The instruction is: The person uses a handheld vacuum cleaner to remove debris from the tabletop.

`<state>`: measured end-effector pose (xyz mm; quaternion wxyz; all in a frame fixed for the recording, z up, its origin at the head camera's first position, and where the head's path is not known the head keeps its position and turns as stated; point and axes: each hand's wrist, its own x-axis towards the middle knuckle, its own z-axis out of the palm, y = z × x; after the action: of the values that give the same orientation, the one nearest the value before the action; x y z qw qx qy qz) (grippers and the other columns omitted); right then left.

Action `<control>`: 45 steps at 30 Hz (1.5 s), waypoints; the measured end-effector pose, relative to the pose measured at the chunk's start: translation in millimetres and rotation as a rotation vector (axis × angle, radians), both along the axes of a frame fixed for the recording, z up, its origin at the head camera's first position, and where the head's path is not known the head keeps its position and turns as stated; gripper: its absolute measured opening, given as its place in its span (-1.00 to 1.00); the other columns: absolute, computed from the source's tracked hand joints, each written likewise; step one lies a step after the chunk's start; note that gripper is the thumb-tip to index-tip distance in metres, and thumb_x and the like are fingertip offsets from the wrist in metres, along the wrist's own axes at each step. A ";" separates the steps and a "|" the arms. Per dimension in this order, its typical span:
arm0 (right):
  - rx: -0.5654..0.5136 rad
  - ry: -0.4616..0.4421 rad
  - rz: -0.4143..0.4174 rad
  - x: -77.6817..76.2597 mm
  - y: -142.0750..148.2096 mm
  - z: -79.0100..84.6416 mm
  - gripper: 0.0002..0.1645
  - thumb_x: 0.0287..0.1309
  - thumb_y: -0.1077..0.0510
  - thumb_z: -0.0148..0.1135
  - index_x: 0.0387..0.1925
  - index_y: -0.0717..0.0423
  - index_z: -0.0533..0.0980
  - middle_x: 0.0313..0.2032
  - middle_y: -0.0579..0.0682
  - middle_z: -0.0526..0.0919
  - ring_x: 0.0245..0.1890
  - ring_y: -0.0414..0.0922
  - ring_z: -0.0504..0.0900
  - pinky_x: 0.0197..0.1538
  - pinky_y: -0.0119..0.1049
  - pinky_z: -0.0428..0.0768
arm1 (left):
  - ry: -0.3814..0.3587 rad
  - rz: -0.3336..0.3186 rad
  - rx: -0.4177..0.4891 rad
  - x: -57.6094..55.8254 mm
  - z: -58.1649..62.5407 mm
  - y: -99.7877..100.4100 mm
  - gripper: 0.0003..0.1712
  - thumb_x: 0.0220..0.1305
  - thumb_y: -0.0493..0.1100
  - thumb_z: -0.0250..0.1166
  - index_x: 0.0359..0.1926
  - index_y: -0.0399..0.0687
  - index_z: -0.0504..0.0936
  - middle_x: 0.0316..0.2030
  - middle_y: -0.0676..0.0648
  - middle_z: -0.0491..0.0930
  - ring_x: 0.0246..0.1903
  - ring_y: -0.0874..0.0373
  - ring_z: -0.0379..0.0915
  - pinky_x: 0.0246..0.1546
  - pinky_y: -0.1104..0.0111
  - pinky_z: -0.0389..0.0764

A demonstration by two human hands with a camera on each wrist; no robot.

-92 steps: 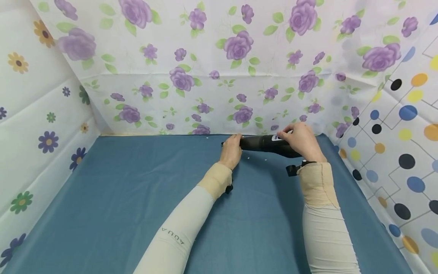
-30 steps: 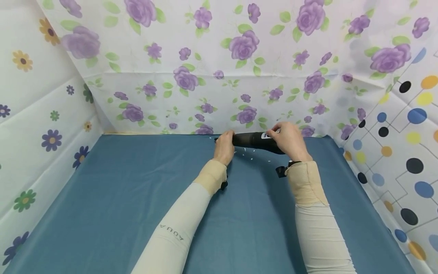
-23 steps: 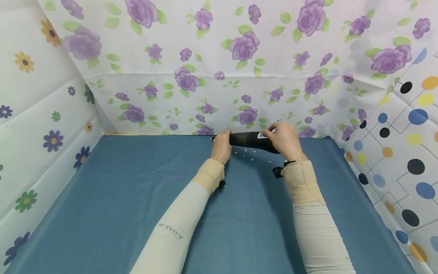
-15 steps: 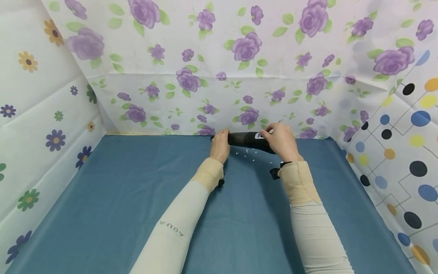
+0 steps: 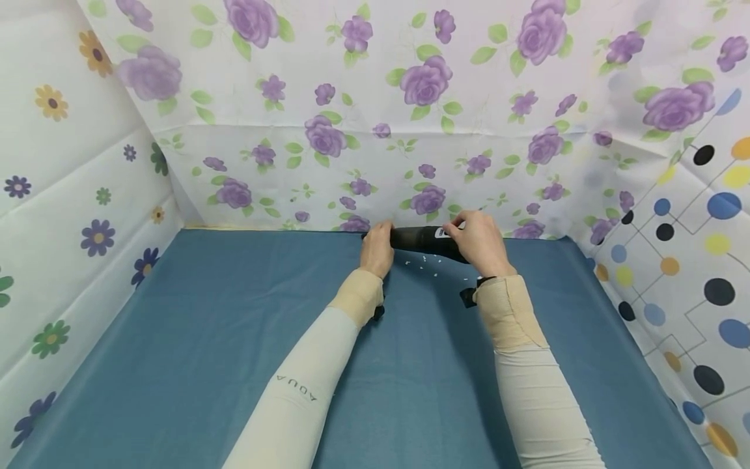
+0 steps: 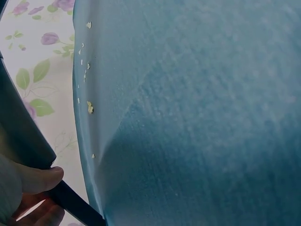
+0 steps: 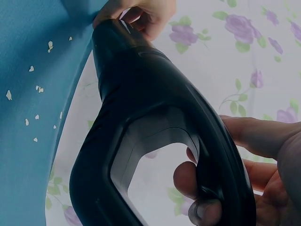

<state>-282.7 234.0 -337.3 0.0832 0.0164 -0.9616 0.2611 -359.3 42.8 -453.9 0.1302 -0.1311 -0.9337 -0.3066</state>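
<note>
A black handheld vacuum cleaner (image 5: pixel 424 241) lies nearly level above the far edge of the blue cloth, its nozzle (image 6: pixel 75 203) pointing left. My right hand (image 5: pixel 482 244) grips its loop handle, fingers curled through the opening in the right wrist view. At the front end, my left hand (image 5: pixel 377 249) holds the base of the nozzle between thumb and fingers. The nozzle tip meets the cloth by the back wall in the left wrist view. Small white scraps (image 7: pixel 50 46) are scattered on the cloth beneath and in front of the vacuum.
Blue cloth (image 5: pixel 234 339) covers the work surface. A purple-flowered sheet (image 5: pixel 351 78) rises along the back edge. Patterned sheets with flowers (image 5: pixel 70 215) and with coloured dots (image 5: pixel 691 280) close off the left and right sides.
Both hands have shifted left along the back edge with the vacuum. More white scraps show below it than at first. Over the last half second the hands barely move.
</note>
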 end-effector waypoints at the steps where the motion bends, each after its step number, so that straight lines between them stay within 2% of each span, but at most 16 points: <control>1: 0.003 0.001 0.001 0.2 0.1 -0.1 -0.64 0.52 0.03 0.23 -0.02 0.28 0.69 -0.42 0.21 0.69 -0.63 -0.02 0.45 -0.48 -0.18 0.40 | -0.001 0.000 -0.003 0.0 -0.2 0.2 -0.64 0.37 -0.50 0.29 0.13 -0.21 0.62 0.07 -0.25 0.64 0.08 -0.13 0.62 0.14 0.13 0.64; 6: 0.001 -0.006 0.004 1.1 0.8 0.3 -0.63 0.52 0.03 0.23 0.00 0.28 0.68 -0.43 0.21 0.68 -0.62 -0.02 0.44 -0.47 -0.17 0.40 | 0.013 0.003 -0.015 0.0 -1.1 0.8 -0.64 0.36 -0.49 0.30 0.13 -0.23 0.63 0.05 -0.25 0.65 0.06 -0.13 0.63 0.11 0.13 0.66; 15: -0.013 -0.019 -0.002 1.9 6.1 0.9 -0.62 0.52 0.02 0.22 0.02 0.27 0.67 -0.58 0.14 0.59 -0.69 -0.07 0.35 -0.50 -0.19 0.36 | 0.012 0.003 -0.013 1.0 1.7 4.0 -0.63 0.35 -0.50 0.31 0.14 -0.23 0.63 0.06 -0.23 0.66 0.05 -0.11 0.65 0.07 0.16 0.69; 18: -0.009 -0.035 0.001 3.7 10.5 3.4 -0.61 0.53 0.02 0.21 0.03 0.28 0.67 -0.50 0.19 0.65 -0.67 -0.06 0.39 -0.50 -0.18 0.38 | 0.001 0.001 -0.021 3.1 4.0 6.6 -0.63 0.38 -0.49 0.29 0.16 -0.21 0.63 0.06 -0.22 0.66 0.06 -0.09 0.64 0.08 0.17 0.68; 24: -0.008 -0.084 0.000 13.4 27.0 14.2 -0.57 0.55 -0.02 0.18 0.07 0.29 0.65 -0.21 0.29 0.71 -0.51 0.04 0.51 -0.39 -0.12 0.46 | 0.013 -0.030 -0.012 9.9 8.7 18.1 -0.60 0.39 -0.50 0.26 0.18 -0.19 0.63 0.09 -0.20 0.66 0.08 -0.08 0.63 0.09 0.17 0.67; 30: 0.001 -0.103 -0.014 23.9 44.3 23.4 -0.51 0.55 -0.05 0.16 0.12 0.31 0.63 0.03 0.36 0.66 -0.18 0.20 0.60 -0.17 0.04 0.56 | 0.033 -0.069 -0.014 18.3 10.5 33.1 -0.62 0.42 -0.47 0.24 0.18 -0.16 0.64 0.11 -0.17 0.67 0.08 -0.06 0.64 0.07 0.18 0.68; 37: 0.018 -0.098 -0.007 29.9 60.1 23.9 -0.50 0.55 -0.05 0.17 0.11 0.34 0.63 -0.01 0.36 0.64 -0.26 0.15 0.58 -0.20 0.00 0.55 | 0.026 -0.069 -0.041 25.2 10.9 47.9 -0.63 0.44 -0.44 0.24 0.20 -0.14 0.63 0.09 -0.13 0.66 0.04 -0.02 0.65 0.01 0.20 0.69; 45: 0.045 -0.138 0.017 33.4 71.3 26.1 -0.46 0.55 -0.05 0.16 0.16 0.38 0.59 0.03 0.39 0.63 -0.19 0.19 0.62 -0.17 0.06 0.59 | 0.017 -0.090 -0.072 30.4 11.3 55.3 -0.64 0.46 -0.38 0.26 0.21 -0.11 0.63 0.10 -0.11 0.67 0.06 0.02 0.65 0.05 0.25 0.68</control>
<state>-249.3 305.3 -311.2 0.0139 0.0085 -0.9704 0.2408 -328.9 98.1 -442.6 0.1195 -0.1802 -0.9361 -0.2774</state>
